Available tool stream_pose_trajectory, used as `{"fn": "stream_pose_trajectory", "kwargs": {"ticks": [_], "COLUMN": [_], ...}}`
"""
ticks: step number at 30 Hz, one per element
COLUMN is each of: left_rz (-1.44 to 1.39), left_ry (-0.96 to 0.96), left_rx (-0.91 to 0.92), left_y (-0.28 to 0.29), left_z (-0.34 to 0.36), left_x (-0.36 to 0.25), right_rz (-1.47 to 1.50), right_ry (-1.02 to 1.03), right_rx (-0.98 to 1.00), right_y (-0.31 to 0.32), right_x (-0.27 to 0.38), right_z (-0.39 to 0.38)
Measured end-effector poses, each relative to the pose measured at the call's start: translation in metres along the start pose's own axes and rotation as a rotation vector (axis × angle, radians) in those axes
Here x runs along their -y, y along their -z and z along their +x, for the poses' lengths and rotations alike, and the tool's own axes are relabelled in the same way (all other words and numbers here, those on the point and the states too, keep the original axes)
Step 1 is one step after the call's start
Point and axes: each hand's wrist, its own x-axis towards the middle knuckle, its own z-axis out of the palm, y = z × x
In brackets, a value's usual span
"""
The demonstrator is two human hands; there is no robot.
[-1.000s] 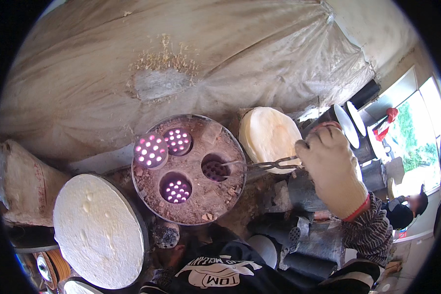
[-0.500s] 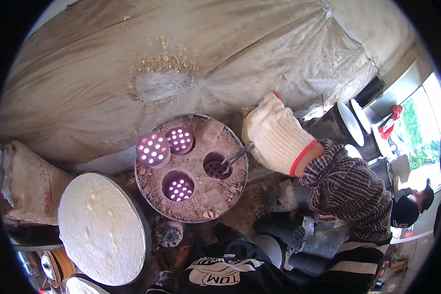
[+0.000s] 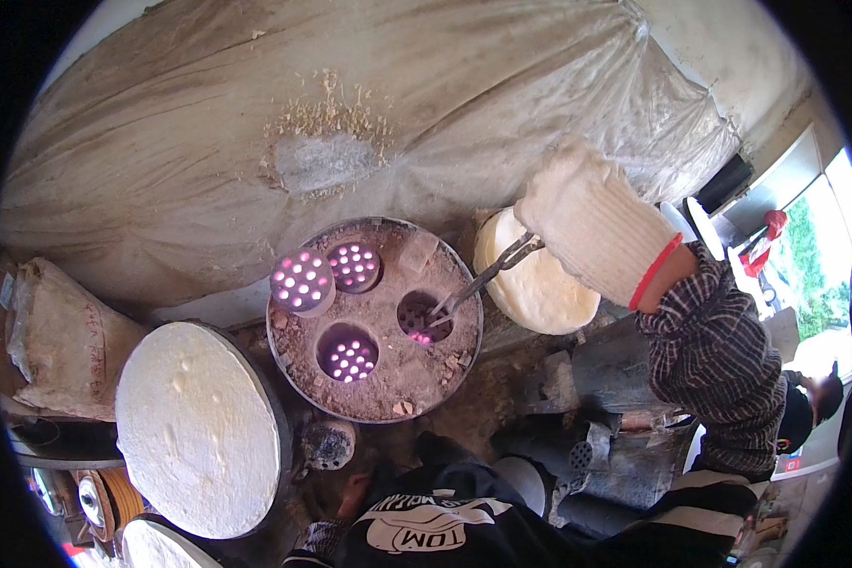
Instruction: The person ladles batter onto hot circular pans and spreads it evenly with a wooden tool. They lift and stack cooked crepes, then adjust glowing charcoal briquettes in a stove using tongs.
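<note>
A white knitted glove with a red cuff covers my right hand [image 3: 601,222], which is closed around metal tongs [image 3: 488,276]. The tongs slant down to the left, their tips inside the right hole of a round stove top [image 3: 407,396]. In that hole sits a dark perforated coal briquette [image 3: 415,317], with a small pink glow at its lower edge. Glowing briquettes also show in the front hole [image 3: 350,358] and back hole [image 3: 355,267]. Another glowing briquette [image 3: 301,282] stands on the stove's left rim. My left hand [image 3: 355,494] is low beside my body, its fingers too dark to make out.
A large pale disc [image 3: 199,431] lies left of the stove, with a sack [image 3: 66,341] behind it. A pale rounded block [image 3: 540,284] is under my right hand. Dark unlit briquettes [image 3: 577,454] lie at front right. Plastic sheeting [image 3: 464,114] hangs behind. Another person [image 3: 809,407] is far right.
My right hand has moved right with the tongs, exposing more of their length and the pale block. A pink glow now shows in the right hole.
</note>
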Motion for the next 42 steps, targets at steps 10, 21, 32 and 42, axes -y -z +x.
{"fn": "stream_pose_trajectory", "kwargs": {"ticks": [10, 21, 32, 42], "left_rz": [0.124, -0.075, 0.095, -0.021], "left_ry": [-0.228, 0.020, -0.034, -0.021], "left_rx": [-0.021, -0.008, 0.117, 0.165], "left_y": [0.006, -0.016, -0.019, -0.034], "left_z": [0.011, -0.002, 0.014, -0.004], "left_x": [-0.015, -0.029, -0.049, -0.095], "right_rz": [-0.057, -0.131, 0.157, -0.058], "right_ry": [-0.090, -0.058, -0.190, -0.090], "right_rx": [0.080, 0.111, 0.021, 0.001], "right_y": [0.027, 0.064, 0.020, 0.011], "right_x": [0.016, 0.000, -0.008, -0.001], "right_z": [0.014, -0.008, -0.027, -0.014]}}
